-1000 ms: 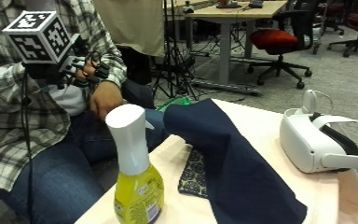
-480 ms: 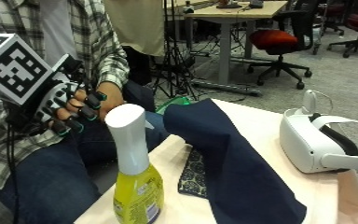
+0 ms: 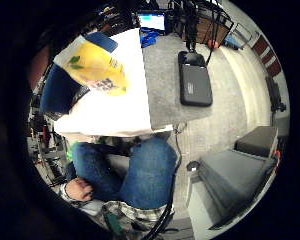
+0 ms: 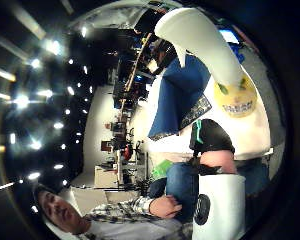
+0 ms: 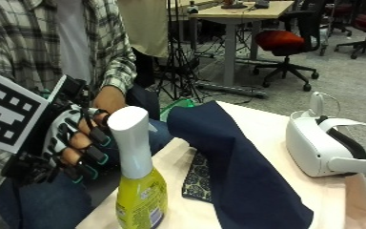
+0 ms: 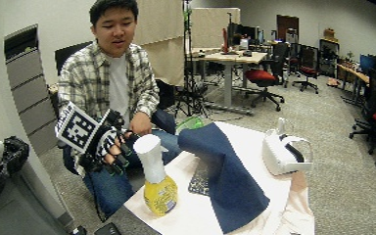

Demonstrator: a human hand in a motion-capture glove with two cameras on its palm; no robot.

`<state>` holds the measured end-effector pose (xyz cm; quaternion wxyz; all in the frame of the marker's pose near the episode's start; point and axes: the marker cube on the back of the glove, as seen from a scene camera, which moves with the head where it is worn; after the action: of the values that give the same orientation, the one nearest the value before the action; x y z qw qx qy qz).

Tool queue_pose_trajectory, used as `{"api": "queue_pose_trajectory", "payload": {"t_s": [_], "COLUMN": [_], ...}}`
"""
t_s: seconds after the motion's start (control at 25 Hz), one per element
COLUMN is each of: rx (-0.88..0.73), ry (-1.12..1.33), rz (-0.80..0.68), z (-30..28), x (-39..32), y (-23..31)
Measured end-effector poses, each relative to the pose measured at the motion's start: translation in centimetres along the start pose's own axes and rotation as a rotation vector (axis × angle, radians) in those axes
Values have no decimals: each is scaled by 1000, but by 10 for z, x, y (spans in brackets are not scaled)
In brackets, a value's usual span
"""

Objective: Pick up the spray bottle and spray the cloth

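A spray bottle (image 5: 137, 181) with a yellow body and a white head stands at the table's near corner; it also shows in the wide view as the spray bottle (image 6: 156, 180) and fills part of both palm views as the spray bottle (image 4: 210, 60) (image 3: 92, 67). A dark blue cloth (image 5: 237, 167) lies draped in a raised fold across the table beside it. My gloved right hand (image 5: 81, 143) hovers just beside the bottle's neck, fingers spread and slightly curled, not touching it. The bare left hand (image 4: 165, 206) rests on the lap.
A white VR headset (image 5: 329, 143) sits at the table's far side. A patterned dark pad (image 5: 198, 179) lies partly under the cloth. The table (image 5: 278, 129) has a pale cover. Office chairs and desks stand behind.
My gloved hand has come down from chest height and moved toward the spray bottle's neck. The bottle and cloth have stayed put.
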<state>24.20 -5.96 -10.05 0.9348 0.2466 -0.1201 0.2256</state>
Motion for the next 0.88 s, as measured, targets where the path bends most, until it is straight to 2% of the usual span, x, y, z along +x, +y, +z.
{"api": "queue_pose_trajectory", "payload": {"t_s": [0.24,0.52,0.88], "rx": [56,200,357], "ry": [-180,-567,-682], "rz": [-10,-11,-9], "z": [9,18,29], "x": [19,28,26], "y": [-48,-111,-130]}}
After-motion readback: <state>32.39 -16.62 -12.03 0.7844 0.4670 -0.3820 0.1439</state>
